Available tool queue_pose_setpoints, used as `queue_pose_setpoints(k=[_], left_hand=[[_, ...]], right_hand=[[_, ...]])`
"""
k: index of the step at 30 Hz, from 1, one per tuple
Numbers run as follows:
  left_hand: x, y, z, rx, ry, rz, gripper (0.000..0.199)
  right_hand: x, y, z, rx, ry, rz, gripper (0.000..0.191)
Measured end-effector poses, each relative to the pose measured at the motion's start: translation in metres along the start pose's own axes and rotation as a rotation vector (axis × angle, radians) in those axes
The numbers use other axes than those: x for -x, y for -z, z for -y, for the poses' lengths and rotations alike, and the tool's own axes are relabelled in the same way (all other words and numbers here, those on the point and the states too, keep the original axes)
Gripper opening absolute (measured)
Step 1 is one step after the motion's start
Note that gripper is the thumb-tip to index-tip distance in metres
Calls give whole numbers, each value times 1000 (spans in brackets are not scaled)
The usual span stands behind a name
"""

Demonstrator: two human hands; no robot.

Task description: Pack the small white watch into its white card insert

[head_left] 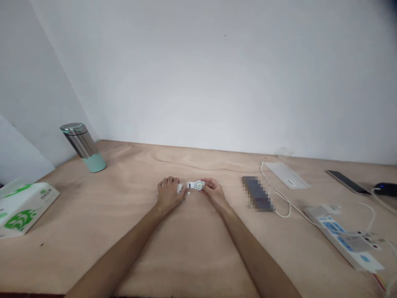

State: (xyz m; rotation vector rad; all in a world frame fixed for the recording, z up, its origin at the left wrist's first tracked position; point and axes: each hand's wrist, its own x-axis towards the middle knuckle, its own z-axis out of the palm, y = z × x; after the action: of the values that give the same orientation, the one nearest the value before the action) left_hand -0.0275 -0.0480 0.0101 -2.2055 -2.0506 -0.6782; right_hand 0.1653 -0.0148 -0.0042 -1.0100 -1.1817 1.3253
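Note:
A small white watch [199, 185] with a round dial lies at the middle of the wooden table, its pale strap stretching left. My right hand [216, 193] pinches the watch at the right side of its dial. Over the table just left of it, my left hand [169, 193] has its fingers curled around something white that is mostly hidden, and its thumb reaches the strap's left end. A tiny white piece [189, 193] sits below the strap between the hands.
A steel and mint bottle [83, 147] stands at the back left, near a green-and-white tissue pack [27, 207]. To the right lie a pixelated dark phone [258, 194], a white flat case [287, 174], another dark phone [347, 182], cables and a power strip [344, 240].

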Motion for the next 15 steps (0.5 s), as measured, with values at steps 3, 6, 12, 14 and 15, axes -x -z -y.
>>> queue_pose_setpoints(k=[3, 6, 12, 14, 15], left_hand=[[0, -1, 1, 37, -14, -19, 44], [0, -1, 1, 98, -38, -40, 48], [3, 3, -3, 214, -213, -75, 46], [4, 4, -6, 257, -267, -65, 43], [4, 4, -7, 277, -281, -56, 38]], right_hand=[[1, 1, 1, -24, -3, -3, 27], [2, 1, 2, -62, -19, -15, 28], [5, 3, 3, -114, -21, 10, 34], [6, 3, 4, -140, -30, 18, 35], [6, 2, 5, -153, -38, 22, 35]])
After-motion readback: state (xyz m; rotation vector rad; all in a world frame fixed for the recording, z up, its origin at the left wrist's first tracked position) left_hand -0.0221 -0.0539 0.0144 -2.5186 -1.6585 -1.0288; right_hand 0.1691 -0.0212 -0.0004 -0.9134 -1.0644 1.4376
